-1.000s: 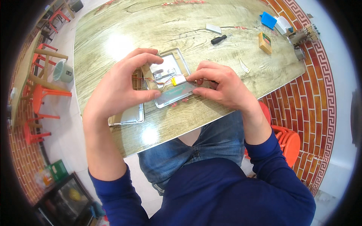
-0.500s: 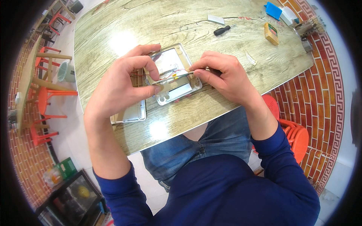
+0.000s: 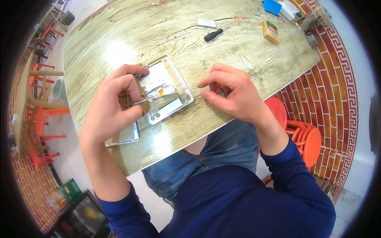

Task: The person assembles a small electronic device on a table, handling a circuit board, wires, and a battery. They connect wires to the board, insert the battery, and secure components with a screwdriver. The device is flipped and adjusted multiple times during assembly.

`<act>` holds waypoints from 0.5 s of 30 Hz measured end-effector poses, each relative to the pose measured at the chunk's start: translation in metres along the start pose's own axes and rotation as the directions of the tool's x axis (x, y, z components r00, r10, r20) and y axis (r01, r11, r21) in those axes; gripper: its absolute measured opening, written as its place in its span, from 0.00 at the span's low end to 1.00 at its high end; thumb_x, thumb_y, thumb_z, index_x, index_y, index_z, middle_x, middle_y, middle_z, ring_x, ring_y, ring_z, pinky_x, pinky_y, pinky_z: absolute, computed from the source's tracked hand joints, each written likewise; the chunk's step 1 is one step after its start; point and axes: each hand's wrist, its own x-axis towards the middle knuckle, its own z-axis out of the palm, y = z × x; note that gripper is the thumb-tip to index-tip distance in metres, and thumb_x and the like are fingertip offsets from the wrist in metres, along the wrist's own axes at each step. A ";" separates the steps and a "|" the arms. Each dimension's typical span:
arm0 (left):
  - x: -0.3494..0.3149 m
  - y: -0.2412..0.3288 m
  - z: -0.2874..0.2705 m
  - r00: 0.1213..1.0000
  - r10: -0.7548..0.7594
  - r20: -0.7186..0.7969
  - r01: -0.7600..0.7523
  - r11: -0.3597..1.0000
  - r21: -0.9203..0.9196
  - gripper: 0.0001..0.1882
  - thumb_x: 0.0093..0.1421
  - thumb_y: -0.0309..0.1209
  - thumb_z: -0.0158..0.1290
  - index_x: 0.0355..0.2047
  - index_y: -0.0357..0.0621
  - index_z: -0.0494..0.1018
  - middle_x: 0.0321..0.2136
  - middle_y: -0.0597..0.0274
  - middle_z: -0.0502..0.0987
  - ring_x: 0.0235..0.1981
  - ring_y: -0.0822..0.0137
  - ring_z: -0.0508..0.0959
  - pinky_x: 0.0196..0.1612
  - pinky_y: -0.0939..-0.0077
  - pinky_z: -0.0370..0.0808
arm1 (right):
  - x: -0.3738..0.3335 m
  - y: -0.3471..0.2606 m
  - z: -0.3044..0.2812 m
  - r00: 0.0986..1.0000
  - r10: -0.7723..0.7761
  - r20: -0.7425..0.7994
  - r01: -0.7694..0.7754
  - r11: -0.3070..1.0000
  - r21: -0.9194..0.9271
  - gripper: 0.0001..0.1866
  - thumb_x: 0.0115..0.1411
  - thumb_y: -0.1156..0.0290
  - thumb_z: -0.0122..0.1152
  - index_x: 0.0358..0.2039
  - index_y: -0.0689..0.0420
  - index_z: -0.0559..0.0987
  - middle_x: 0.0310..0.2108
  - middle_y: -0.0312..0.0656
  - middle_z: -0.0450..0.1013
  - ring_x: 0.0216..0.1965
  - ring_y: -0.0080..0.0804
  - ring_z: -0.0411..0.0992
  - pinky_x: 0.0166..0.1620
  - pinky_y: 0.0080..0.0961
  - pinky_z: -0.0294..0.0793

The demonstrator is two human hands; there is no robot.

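Observation:
My left hand [image 3: 113,104] pinches one end of a thin circuit board [image 3: 168,97] between thumb and fingers. Fine red wires and a small yellow part [image 3: 161,92] show beside the board. Beneath it lies a flat, white-rimmed case half [image 3: 183,88] of some device, its inner side up, with a white panel inside. A second shell half [image 3: 131,136] sits on the table, largely covered by my left hand. To the right of the case, my right hand [image 3: 232,91] hovers with thumb and index finger apart; nothing shows between them.
Beyond my hands, a black-handled screwdriver [image 3: 213,35] and a white block [image 3: 206,23] lie on the wood-grain table [image 3: 131,27]. Farther right are a yellow box [image 3: 270,31], a blue object [image 3: 272,7] and a small pale scrap [image 3: 247,62]. Red stools [image 3: 309,142] stand by the brick wall.
My right hand has let go of the circuit board's right end and drawn away from it. My left hand still grips the other end. The whole view has shifted slightly.

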 end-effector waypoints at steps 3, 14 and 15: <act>0.001 0.002 -0.001 0.999 -0.026 0.024 0.026 1.000 0.010 0.13 0.50 0.16 0.62 0.27 0.40 0.67 0.66 0.48 0.83 0.78 0.46 0.76 0.77 0.56 0.72 | 0.003 -0.001 0.016 0.989 -0.149 -0.015 0.148 0.988 -0.046 0.10 0.64 0.78 0.80 0.45 0.61 0.90 0.35 0.39 0.78 0.33 0.30 0.80 0.35 0.29 0.77; 0.001 0.002 0.002 1.000 0.000 -0.011 0.000 1.000 0.027 0.13 0.50 0.15 0.62 0.28 0.38 0.67 0.63 0.48 0.84 0.78 0.42 0.76 0.74 0.56 0.75 | 0.017 -0.011 0.024 0.979 -0.192 0.073 0.201 0.968 -0.149 0.12 0.62 0.77 0.80 0.44 0.58 0.88 0.37 0.40 0.77 0.33 0.38 0.81 0.36 0.35 0.79; 0.001 0.002 0.001 1.000 -0.007 -0.003 0.007 1.000 0.027 0.13 0.50 0.15 0.62 0.27 0.39 0.67 0.64 0.48 0.84 0.79 0.42 0.75 0.75 0.55 0.74 | 0.017 -0.012 0.024 0.984 -0.159 0.077 0.167 0.978 -0.121 0.11 0.62 0.77 0.79 0.44 0.58 0.87 0.37 0.40 0.77 0.34 0.38 0.81 0.37 0.35 0.80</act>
